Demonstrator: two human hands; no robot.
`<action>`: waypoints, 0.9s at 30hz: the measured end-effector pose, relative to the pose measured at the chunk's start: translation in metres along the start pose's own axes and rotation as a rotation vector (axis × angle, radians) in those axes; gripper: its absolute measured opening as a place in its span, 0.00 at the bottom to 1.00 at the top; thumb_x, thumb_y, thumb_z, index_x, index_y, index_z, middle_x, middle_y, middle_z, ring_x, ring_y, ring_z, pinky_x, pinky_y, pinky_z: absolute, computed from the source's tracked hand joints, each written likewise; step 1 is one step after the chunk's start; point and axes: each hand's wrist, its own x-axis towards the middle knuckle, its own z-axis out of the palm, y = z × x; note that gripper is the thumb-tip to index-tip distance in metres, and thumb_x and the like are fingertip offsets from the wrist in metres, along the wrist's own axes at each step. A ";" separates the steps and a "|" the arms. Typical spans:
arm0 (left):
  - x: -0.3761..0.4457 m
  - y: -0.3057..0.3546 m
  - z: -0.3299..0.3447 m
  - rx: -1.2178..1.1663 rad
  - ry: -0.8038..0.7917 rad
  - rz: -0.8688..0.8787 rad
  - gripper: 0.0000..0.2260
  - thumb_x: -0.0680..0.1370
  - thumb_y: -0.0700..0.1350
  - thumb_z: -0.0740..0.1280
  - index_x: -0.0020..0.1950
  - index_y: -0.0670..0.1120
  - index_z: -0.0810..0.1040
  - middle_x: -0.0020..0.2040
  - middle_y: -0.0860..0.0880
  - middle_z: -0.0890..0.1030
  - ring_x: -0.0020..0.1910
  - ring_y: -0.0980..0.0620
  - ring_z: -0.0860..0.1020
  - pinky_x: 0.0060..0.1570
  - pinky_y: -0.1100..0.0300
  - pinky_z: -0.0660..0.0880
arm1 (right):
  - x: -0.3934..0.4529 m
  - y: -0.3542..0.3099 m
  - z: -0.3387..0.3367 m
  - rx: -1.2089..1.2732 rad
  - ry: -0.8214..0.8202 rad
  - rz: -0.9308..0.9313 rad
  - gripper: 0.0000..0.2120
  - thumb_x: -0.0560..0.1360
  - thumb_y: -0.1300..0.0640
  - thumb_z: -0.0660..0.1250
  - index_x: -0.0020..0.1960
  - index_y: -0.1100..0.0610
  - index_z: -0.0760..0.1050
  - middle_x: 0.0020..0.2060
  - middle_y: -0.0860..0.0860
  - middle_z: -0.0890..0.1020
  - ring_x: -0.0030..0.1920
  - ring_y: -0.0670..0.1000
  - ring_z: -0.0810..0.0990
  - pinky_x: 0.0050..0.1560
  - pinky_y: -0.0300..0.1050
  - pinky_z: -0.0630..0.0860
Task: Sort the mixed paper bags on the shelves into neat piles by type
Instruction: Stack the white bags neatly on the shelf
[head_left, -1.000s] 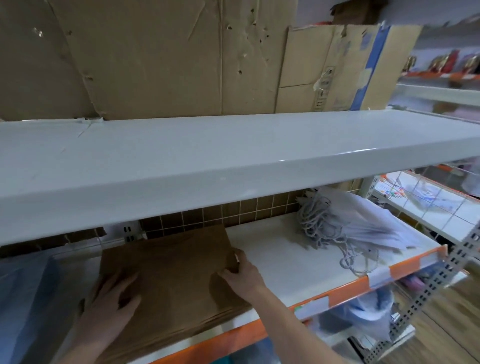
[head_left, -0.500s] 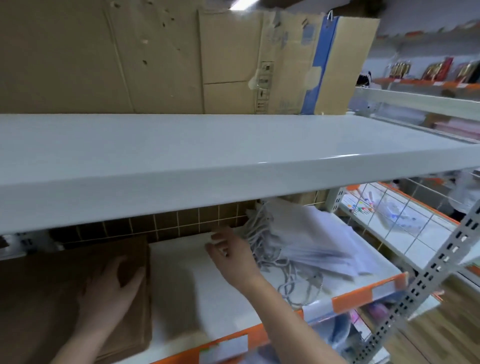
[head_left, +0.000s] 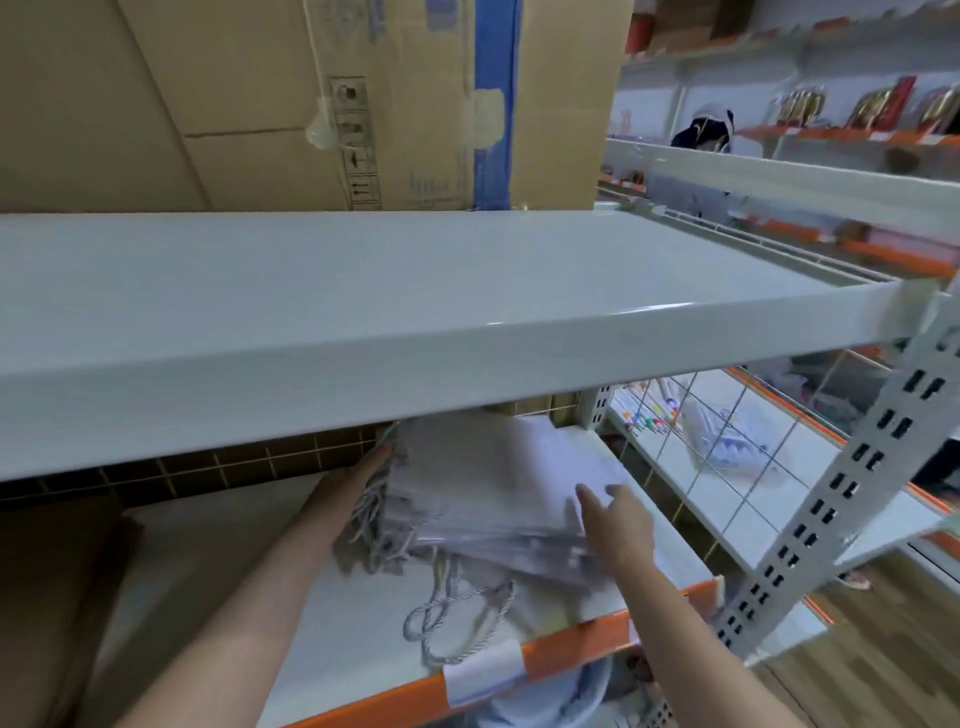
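Observation:
A loose stack of white paper bags (head_left: 488, 478) with grey cord handles (head_left: 452, 618) lies on the lower shelf (head_left: 343, 623), under the white upper shelf (head_left: 363, 322). My left hand (head_left: 358, 478) presses flat against the stack's left end, where the handles bunch. My right hand (head_left: 615, 525) rests on the stack's right front edge, fingers spread. The brown paper bags (head_left: 47, 582) lie at the far left of the same shelf, blurred.
Large cardboard boxes (head_left: 363, 104) stand on the upper shelf. A perforated upright post (head_left: 831, 493) rises at the right. Beyond it is a wire-grid shelf (head_left: 727, 457) with packaged goods. A person (head_left: 701, 150) stands in the far aisle.
My view swung right from the brown bags to the white ones. My left hand left the brown pile and reached the white stack's left end; my right hand moved to its right edge.

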 end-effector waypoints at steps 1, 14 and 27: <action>0.002 0.003 0.007 -0.049 -0.033 -0.026 0.33 0.64 0.73 0.67 0.56 0.48 0.81 0.49 0.44 0.83 0.49 0.44 0.81 0.44 0.57 0.73 | 0.009 0.010 -0.004 -0.034 -0.041 0.076 0.30 0.77 0.40 0.60 0.69 0.62 0.68 0.65 0.60 0.75 0.66 0.62 0.70 0.64 0.53 0.68; 0.024 0.007 0.050 -0.141 -0.184 -0.158 0.18 0.70 0.50 0.73 0.54 0.38 0.81 0.49 0.37 0.83 0.49 0.40 0.81 0.59 0.45 0.74 | 0.059 0.022 -0.027 0.181 -0.322 0.202 0.58 0.57 0.25 0.69 0.72 0.65 0.62 0.67 0.60 0.70 0.62 0.60 0.72 0.62 0.53 0.71; -0.004 -0.018 0.039 -0.378 -0.276 -0.128 0.10 0.58 0.45 0.77 0.36 0.43 0.85 0.38 0.42 0.84 0.33 0.46 0.82 0.33 0.58 0.79 | 0.032 0.001 -0.026 0.664 -0.556 -0.130 0.34 0.67 0.65 0.76 0.65 0.54 0.61 0.55 0.58 0.76 0.48 0.57 0.81 0.38 0.45 0.81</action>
